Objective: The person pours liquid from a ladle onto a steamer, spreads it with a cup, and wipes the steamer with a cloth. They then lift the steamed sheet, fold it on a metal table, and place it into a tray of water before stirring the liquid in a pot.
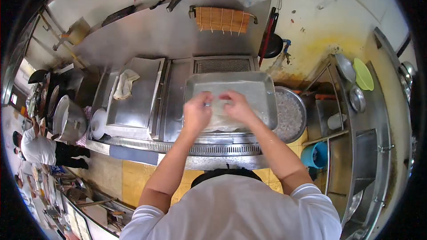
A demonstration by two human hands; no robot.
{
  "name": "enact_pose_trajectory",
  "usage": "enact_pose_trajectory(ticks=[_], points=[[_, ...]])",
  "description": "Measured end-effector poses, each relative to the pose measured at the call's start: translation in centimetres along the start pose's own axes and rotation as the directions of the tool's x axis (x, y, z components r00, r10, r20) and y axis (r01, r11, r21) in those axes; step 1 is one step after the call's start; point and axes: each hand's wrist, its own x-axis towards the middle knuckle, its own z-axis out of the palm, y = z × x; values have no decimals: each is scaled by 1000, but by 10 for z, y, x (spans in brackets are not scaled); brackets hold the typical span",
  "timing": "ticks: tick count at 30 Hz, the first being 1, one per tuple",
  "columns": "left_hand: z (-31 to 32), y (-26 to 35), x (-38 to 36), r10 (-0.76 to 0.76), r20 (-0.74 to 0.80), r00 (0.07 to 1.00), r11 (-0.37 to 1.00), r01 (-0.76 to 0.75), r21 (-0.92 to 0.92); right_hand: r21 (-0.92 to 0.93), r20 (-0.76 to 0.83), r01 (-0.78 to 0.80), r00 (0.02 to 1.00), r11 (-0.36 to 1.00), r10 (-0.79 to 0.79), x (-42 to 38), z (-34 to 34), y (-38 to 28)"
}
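Both hands are over a deep rectangular metal tray (pixel 272 90) that holds a pale, whitish layer, which I cannot identify. My left hand (pixel 199 107) is closed, fingers curled inward, with a small shiny spot at the fingers that may be a ring or a bit of metal. A short gap away, my right hand (pixel 236 106) is also closed, its fingertips pinched and blurred by motion. What either hand holds, if anything, cannot be made out. Right beside the tray stands a large round metal bowl (pixel 304 114) full of pale lumpy pieces.
Left on the counter are a flat metal tray (pixel 133 111) and a crumpled cloth (pixel 126 84). A bamboo mat (pixel 222 20) hangs on the back panel. A blue bucket (pixel 314 155) stands on the floor right. At far left another person (pixel 40 149) stands near a large pot (pixel 69 120).
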Motion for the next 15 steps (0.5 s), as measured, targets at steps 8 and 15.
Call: enact_pose_trajectory(ticks=[8, 15], points=[[-86, -40, 48, -202, -323, 925, 979, 189, -73, -460, 38, -348, 912, 817, 409, -54, -65, 107], [18, -126, -61, -320, 347, 882, 872, 131, 471, -735, 75, -188, 932, 651, 355, -83, -53, 110]])
